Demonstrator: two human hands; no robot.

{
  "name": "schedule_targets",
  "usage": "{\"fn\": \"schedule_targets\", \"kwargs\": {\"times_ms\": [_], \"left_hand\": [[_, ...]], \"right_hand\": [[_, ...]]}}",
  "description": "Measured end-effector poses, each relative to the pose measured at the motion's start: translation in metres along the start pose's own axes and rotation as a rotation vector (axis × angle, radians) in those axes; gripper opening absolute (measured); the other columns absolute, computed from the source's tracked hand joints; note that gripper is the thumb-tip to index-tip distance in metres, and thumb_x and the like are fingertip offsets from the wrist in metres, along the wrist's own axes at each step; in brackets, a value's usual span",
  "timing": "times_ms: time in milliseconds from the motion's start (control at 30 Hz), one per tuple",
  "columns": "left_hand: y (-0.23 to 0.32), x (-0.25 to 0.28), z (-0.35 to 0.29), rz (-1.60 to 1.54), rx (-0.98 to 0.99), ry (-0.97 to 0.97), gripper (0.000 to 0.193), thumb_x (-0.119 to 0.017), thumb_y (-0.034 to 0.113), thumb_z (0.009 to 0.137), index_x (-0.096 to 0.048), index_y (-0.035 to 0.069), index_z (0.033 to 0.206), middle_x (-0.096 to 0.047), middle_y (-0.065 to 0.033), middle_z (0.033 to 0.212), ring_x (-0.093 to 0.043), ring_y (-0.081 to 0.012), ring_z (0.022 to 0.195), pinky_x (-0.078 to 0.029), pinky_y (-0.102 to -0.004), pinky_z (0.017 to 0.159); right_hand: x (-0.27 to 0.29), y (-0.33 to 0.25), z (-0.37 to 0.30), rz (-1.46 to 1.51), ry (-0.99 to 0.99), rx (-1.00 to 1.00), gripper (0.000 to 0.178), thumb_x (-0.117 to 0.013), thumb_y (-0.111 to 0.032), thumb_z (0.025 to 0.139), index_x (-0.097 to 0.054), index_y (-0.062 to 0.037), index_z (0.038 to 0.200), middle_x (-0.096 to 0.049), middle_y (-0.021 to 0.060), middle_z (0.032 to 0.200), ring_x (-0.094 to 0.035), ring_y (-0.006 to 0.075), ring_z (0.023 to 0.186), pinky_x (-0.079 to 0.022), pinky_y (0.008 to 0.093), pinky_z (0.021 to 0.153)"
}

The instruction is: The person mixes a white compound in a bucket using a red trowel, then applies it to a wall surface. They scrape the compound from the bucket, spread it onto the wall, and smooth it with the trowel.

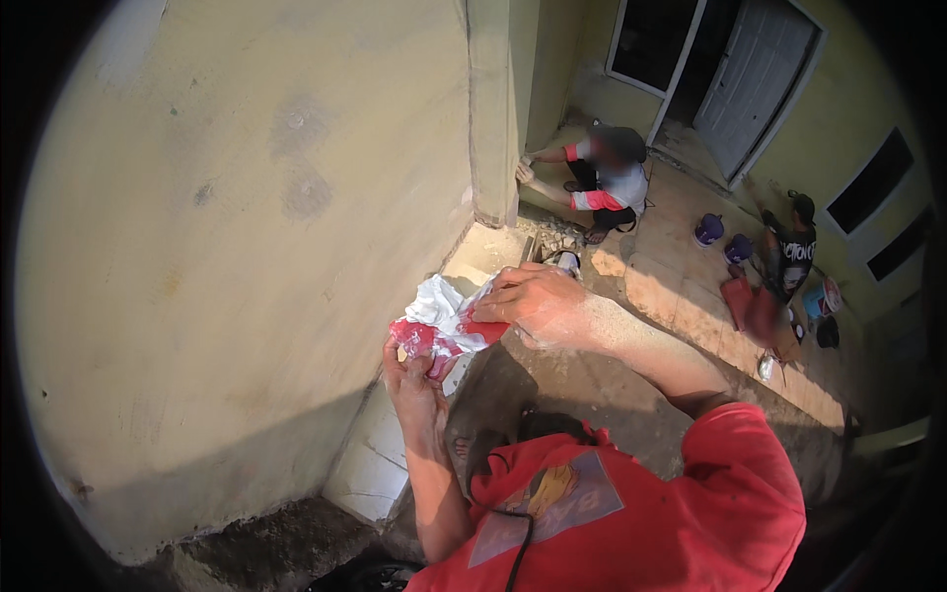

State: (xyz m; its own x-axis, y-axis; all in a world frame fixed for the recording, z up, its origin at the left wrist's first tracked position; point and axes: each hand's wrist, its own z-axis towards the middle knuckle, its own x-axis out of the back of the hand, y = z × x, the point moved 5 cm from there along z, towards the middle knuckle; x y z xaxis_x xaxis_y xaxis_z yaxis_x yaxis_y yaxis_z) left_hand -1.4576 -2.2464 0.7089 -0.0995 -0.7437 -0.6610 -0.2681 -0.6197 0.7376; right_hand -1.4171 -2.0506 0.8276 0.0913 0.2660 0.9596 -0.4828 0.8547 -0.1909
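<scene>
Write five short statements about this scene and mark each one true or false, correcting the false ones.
1. Both hands are on a crumpled red and white packet. True.
2. The left hand holds the packet from above. False: it grips from below, while the right hand comes over the top.
3. The person wears a blue shirt. False: the shirt is red with a printed patch.
4. Another person crouches at the foot of the pillar, hands near its base. True.
5. The wall to the left is bare brick. False: it is plastered and pale yellow, with grey patches.
</scene>
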Motion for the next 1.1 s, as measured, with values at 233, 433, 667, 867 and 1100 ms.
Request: {"fn": "schedule_targets", "kwargs": {"times_ms": [233, 433, 667, 867, 1100], "left_hand": [[-0.064, -0.021, -0.009, -0.004, 0.051, 0.101, 0.06, -0.056, -0.005, 0.088, -0.042, 0.003, 0.146, -0.063, -0.0169, 0.129, -0.072, -0.0303, 0.107, -0.067, -0.044, 0.085], [-0.118, -0.04, -0.012, -0.009, 0.04, 0.166, 0.052, -0.052, -0.009, 0.092, -0.044, 0.009, 0.141, -0.063, -0.0121, 0.122, -0.07, -0.0265, 0.104, -0.067, -0.0425, 0.085], [-0.145, -0.06, -0.018, 0.017, 0.044, 0.187, 0.046, -0.054, -0.004, 0.099, -0.043, 0.014, 0.14, -0.061, -0.0074, 0.119, -0.065, -0.019, 0.106, -0.063, -0.042, 0.089], [-0.115, -0.081, -0.024, -0.068, 0.048, 0.135, 0.048, -0.047, -0.009, 0.097, -0.044, 0.011, 0.14, -0.062, -0.0125, 0.127, -0.068, -0.0266, 0.112, -0.064, -0.0464, 0.094], [-0.099, -0.058, -0.035, -0.159, 0.075, 0.141, 0.052, -0.048, -0.008, 0.093, -0.043, 0.009, 0.142, -0.064, -0.0141, 0.128, -0.069, -0.0295, 0.114, -0.064, -0.0502, 0.094]], "right_hand": [[-0.022, 0.025, -0.058, 0.046, -0.203, -0.21, 0.052, -0.068, -0.008, 0.077, -0.071, -0.0151, 0.128, -0.075, 0.0065, 0.106, -0.068, 0.0284, 0.104, -0.056, 0.0476, 0.085], [-0.031, 0.047, -0.095, 0.182, -0.218, -0.445, 0.038, -0.063, -0.015, 0.083, -0.075, -0.013, 0.119, -0.074, 0.0184, 0.097, -0.069, 0.0399, 0.098, -0.054, 0.0553, 0.084], [-0.052, 0.108, -0.131, 0.644, -0.164, -0.675, 0.023, -0.068, -0.017, 0.088, -0.075, -0.0044, 0.106, -0.075, 0.0136, 0.084, -0.071, 0.0289, 0.07, -0.055, 0.0434, 0.065], [-0.077, 0.128, -0.165, 1.771, 0.037, -0.903, 0.026, -0.069, -0.01, 0.086, -0.071, -0.0001, 0.11, -0.075, 0.0076, 0.088, -0.071, 0.0156, 0.065, -0.052, 0.0291, 0.045], [-0.103, 0.091, -0.156, 2.141, 0.27, -0.862, 0.03, -0.069, -0.013, 0.088, -0.07, -0.007, 0.118, -0.077, 0.0045, 0.096, -0.074, 0.0179, 0.073, -0.055, 0.0328, 0.051]]}}
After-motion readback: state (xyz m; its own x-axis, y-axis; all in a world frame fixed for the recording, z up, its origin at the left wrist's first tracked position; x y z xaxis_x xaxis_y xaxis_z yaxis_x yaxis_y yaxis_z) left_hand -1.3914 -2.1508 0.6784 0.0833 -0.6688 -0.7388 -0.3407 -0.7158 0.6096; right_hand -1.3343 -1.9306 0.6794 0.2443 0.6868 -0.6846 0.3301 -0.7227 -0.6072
